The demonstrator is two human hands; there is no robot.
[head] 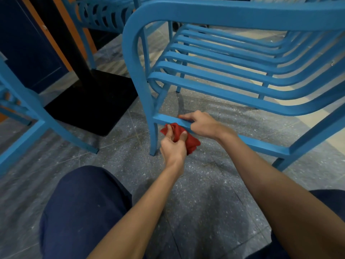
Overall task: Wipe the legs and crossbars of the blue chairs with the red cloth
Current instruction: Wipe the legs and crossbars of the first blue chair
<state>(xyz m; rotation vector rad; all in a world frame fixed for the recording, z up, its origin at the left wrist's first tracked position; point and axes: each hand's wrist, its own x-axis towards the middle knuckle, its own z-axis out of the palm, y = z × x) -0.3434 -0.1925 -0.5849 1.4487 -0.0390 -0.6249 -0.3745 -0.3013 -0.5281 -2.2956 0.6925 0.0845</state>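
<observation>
A blue slatted metal chair stands in front of me on the floor. Its low side crossbar runs from the near left leg to the right. My left hand grips the bunched red cloth just below the crossbar, beside that leg. My right hand holds the crossbar from above, fingers curled over it, right next to the cloth.
A second blue chair stands at the left, a third behind. A black table post with a square base sits between them. My knees in dark trousers are low in view on the speckled grey floor.
</observation>
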